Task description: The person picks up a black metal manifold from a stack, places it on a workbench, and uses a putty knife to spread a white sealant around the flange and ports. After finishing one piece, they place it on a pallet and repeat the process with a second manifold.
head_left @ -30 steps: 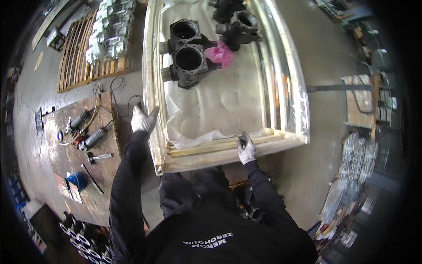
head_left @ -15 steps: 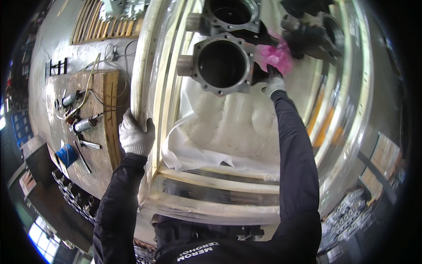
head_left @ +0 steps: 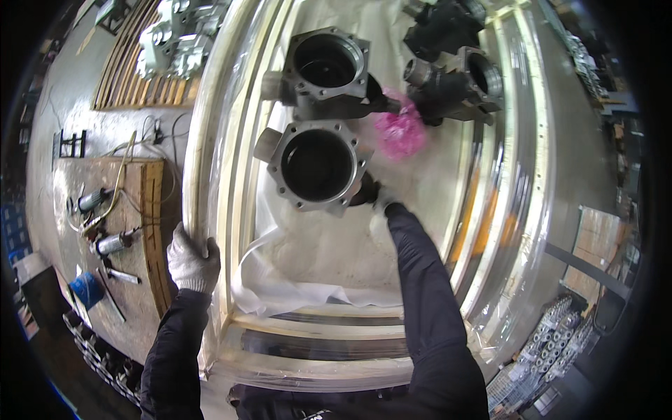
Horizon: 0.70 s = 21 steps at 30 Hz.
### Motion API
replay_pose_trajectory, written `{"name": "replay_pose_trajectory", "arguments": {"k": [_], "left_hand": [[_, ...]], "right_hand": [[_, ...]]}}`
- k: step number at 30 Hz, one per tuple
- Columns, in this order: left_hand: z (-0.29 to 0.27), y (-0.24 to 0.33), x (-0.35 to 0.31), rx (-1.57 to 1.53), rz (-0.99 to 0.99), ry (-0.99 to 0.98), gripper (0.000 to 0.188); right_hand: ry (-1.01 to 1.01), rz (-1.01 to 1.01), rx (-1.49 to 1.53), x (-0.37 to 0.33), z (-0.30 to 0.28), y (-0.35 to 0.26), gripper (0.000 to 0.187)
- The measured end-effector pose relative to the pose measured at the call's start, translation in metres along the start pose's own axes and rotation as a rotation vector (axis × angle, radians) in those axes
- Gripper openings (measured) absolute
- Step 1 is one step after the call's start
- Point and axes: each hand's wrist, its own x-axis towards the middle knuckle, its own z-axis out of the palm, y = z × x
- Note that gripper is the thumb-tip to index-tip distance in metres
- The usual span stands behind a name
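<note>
My left hand (head_left: pixel 192 259), in a pale knit glove, is closed over the plastic-wrapped side rail (head_left: pixel 203 147) of a wooden crate. My right hand (head_left: pixel 382 199) is gloved too and sits at the narrow right end of the nearest black metal casting (head_left: pixel 358 164), apparently gripping it; the fingers are partly hidden. A wide round bore with a bolt-holed flange faces up on that casting. Just beyond it lies a second similar casting (head_left: pixel 329 94). Crumpled pink plastic (head_left: pixel 399 129) lies by the second casting's narrow end.
Two more black castings, one nearer (head_left: pixel 455 87) and one farther (head_left: pixel 444 28), lie at the crate's far right. White sheeting (head_left: pixel 280 297) lines the crate floor. Outside on the left stands a wooden bench (head_left: pixel 77 182) with air tools and a blue cup (head_left: pixel 87 288). Grey castings (head_left: pixel 178 42) rest on a slatted pallet.
The nearest casting has turned, its narrow end swinging toward me with my right hand, away from the pink plastic. My left hand stays on the rail. The whole view has shifted.
</note>
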Motion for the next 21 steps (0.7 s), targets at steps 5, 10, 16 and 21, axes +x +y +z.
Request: {"name": "replay_pose_trajectory", "arguments": {"k": [5, 10, 16, 21], "left_hand": [[-0.001, 0.001, 0.0, 0.057, -0.001, -0.016, 0.07], [-0.004, 0.005, 0.002, 0.067, -0.074, -0.069, 0.07], [-0.008, 0.005, 0.005, -0.009, -0.089, -0.095, 0.067], [-0.009, 0.006, 0.003, -0.05, -0.062, -0.062, 0.063]], "right_hand": [[0.043, 0.153, 0.285, -0.1, 0.071, -0.051, 0.05], [0.056, 0.358, 0.427, -0.163, 0.114, -0.124, 0.06], [0.055, 0.417, 0.526, -0.208, 0.139, -0.144, 0.059], [0.084, 0.396, 0.486, -0.252, 0.135, -0.104, 0.055]]}}
